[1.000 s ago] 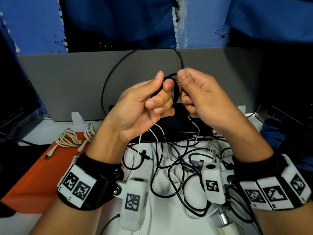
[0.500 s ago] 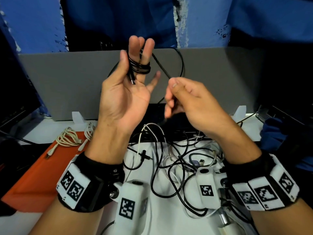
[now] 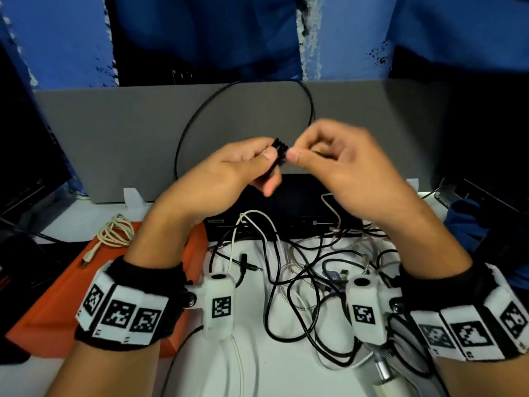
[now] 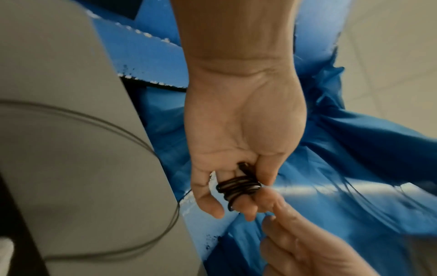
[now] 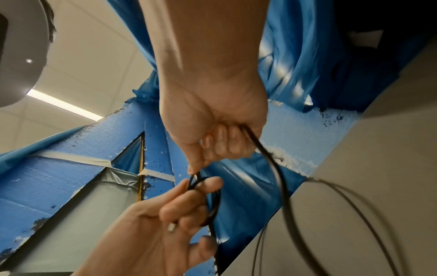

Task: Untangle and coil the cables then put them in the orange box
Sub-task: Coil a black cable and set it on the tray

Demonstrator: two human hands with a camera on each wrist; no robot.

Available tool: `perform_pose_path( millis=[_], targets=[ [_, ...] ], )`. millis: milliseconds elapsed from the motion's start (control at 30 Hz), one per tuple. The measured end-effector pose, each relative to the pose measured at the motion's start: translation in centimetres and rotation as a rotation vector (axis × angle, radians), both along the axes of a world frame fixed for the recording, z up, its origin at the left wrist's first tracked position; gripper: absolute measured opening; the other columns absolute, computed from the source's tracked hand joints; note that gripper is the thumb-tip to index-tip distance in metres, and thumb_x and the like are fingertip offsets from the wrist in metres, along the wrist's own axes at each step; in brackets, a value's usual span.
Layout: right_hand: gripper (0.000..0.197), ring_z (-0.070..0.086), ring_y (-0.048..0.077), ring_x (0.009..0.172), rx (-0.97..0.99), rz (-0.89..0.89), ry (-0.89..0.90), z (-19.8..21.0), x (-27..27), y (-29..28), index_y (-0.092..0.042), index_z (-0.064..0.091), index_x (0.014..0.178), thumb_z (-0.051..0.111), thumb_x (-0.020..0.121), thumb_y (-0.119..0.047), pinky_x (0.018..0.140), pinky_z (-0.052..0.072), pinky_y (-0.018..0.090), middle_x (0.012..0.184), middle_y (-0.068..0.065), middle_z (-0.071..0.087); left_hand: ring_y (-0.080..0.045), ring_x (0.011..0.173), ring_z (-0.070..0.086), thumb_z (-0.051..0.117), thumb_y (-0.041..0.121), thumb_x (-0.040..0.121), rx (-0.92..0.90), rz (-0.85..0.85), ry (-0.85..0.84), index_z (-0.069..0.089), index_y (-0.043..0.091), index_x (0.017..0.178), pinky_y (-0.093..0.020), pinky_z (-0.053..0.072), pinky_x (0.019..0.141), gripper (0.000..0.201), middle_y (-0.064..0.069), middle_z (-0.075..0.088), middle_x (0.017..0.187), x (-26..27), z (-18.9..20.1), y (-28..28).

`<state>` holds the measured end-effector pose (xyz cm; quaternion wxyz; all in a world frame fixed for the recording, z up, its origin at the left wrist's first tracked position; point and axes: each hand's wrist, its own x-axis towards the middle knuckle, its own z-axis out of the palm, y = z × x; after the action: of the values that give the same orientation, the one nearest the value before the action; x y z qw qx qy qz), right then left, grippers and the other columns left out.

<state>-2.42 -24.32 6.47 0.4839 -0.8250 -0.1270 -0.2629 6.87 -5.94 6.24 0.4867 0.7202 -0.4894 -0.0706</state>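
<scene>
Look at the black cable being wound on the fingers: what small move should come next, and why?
Probably one more wrap: the right hand should carry its pinched black cable round the left hand fingers again. Several turns already sit there, yet a long loose loop hangs against the grey panel.

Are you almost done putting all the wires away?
Not nearly. One beige cable lies coiled on the orange box. The left hand has a black cable wound round its fingers, while the right hand feeds more on. A big tangle of cables waits on the table.
</scene>
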Motion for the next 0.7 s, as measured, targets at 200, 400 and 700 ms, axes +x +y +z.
perform_pose_path(
  millis=[200,400,700],
  targets=[
    [0.024,0.052,-0.004,0.062,-0.084,-0.061,-0.077,0.2,-0.3,-0.1,-0.024,0.068,0.120,0.051,0.107,-0.035,0.065,0.039,0.013,0.063,-0.021,0.055,-0.015,0.065,0.048,0.036,0.019,0.108,-0.271,-0.259,0.336,0.064,0.010,0.100,-0.035,0.041,0.077,0.030,0.004,0.044,0.060,-1.2,-0.3,-1.2],
    [0.035,0.060,0.008,0.063,-0.203,-0.105,-0.177,0.4,-0.6,0.0,-0.028,0.060,0.081,0.043,0.109,-0.037,0.066,0.051,0.036,0.069,-0.007,0.068,-0.020,0.093,0.067,0.031,0.016,0.106,-0.359,-0.440,0.562,0.053,0.006,0.104,-0.041,0.048,0.101,0.024,0.001,0.064,0.070,-2.2,-1.1,-2.2],
    [0.035,0.063,0.010,0.069,-0.300,-0.179,-0.338,-0.1,-0.1,0.1,-0.021,0.063,0.083,0.043,0.106,-0.037,0.065,0.049,0.028,0.070,-0.010,0.063,-0.018,0.081,0.066,0.038,0.026,0.105,-0.284,-0.368,0.579,0.065,0.014,0.086,-0.064,0.029,0.112,0.035,0.000,0.061,0.061,-2.5,-0.4,-2.0]
  ],
)
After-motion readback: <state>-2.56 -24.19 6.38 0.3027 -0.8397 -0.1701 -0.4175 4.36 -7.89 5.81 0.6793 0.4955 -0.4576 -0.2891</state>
